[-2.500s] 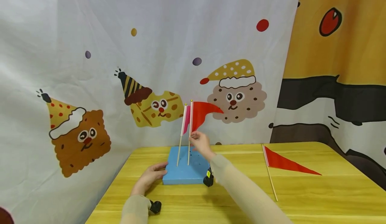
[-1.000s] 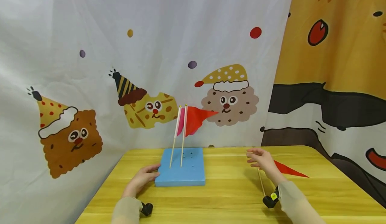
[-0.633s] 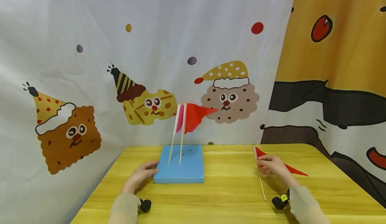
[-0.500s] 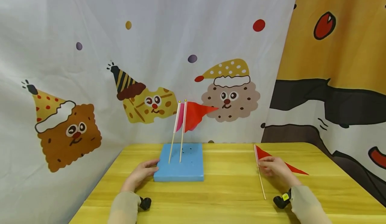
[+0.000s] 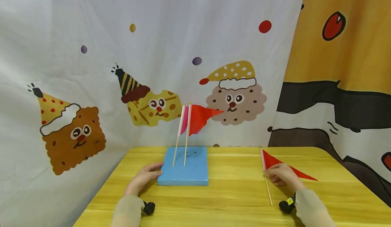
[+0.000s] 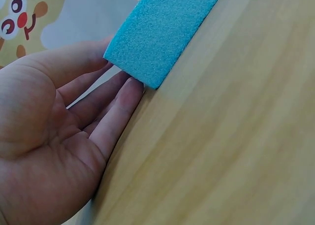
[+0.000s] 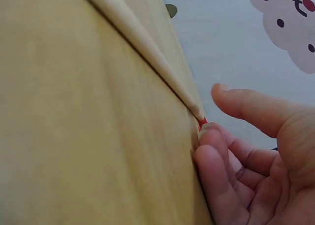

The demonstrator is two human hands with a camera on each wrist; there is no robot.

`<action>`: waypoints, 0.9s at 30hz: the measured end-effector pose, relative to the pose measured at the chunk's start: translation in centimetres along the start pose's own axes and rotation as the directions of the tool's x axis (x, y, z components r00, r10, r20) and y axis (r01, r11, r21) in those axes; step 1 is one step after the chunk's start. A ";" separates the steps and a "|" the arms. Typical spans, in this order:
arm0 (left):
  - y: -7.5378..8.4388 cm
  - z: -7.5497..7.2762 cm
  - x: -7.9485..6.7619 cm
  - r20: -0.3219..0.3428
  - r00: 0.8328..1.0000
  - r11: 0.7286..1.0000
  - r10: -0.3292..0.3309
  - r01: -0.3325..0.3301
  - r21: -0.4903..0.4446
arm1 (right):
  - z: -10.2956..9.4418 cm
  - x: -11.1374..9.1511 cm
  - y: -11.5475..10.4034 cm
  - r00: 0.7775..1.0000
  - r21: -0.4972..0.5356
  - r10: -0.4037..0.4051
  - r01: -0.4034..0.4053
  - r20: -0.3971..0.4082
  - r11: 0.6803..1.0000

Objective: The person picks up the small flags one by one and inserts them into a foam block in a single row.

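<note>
A light blue foam block [image 5: 183,177] lies on the table, with small holes in its top. Two flags on thin sticks stand in it: a red flag [image 5: 198,116] and, partly hidden behind it, a pink flag [image 5: 184,120]. My left hand [image 5: 145,177] rests against the block's left side, its fingers nearly straight; the left wrist view shows the fingertips touching the foam [image 6: 157,33]. To the right, another red flag [image 5: 270,159] lies on the table. My right hand [image 5: 284,176] is at its stick [image 7: 142,43], fingertips beside it, the thumb raised apart from the fingers.
The wooden table [image 5: 232,200] ends at the back against a hanging white cloth [image 5: 171,33] printed with cartoon snacks. An orange and black printed cloth [image 5: 354,60] hangs at the right.
My right hand has let go of the standing red flag's stick, moved right and come down to the flag lying on the table. My left hand stays at the block.
</note>
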State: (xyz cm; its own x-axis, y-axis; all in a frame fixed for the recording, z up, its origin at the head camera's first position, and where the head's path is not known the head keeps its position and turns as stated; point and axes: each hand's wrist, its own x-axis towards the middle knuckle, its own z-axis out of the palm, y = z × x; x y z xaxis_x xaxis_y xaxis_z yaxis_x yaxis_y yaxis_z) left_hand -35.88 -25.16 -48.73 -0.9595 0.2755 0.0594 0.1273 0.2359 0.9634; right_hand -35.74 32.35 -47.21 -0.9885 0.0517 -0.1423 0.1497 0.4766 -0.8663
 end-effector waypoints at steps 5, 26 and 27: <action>-0.2 0.2 0.1 -0.003 1.000 1.000 -0.013 0.013 -0.001 | 0.4 -0.2 -0.3 1.000 -0.037 0.024 -0.024 -0.014 0.999; 0.0 0.2 0.3 -0.019 0.999 0.999 -0.044 0.044 -0.005 | 1.2 -0.5 -1.4 0.997 -0.134 -0.054 0.045 -0.062 0.990; 0.0 0.2 0.3 -0.020 0.999 0.999 -0.050 0.050 -0.012 | 1.2 -0.6 -1.4 0.997 -0.115 -0.042 0.034 -0.067 0.993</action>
State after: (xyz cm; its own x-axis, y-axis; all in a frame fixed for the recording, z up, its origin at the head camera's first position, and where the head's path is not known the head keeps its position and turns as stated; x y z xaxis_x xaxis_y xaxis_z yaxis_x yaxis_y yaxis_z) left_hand -36.09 -24.93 -48.72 -0.9694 0.2449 0.0161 0.0764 0.2384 0.9682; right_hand -35.36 30.64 -46.50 -0.9932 0.0906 -0.0729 0.1119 0.5761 -0.8097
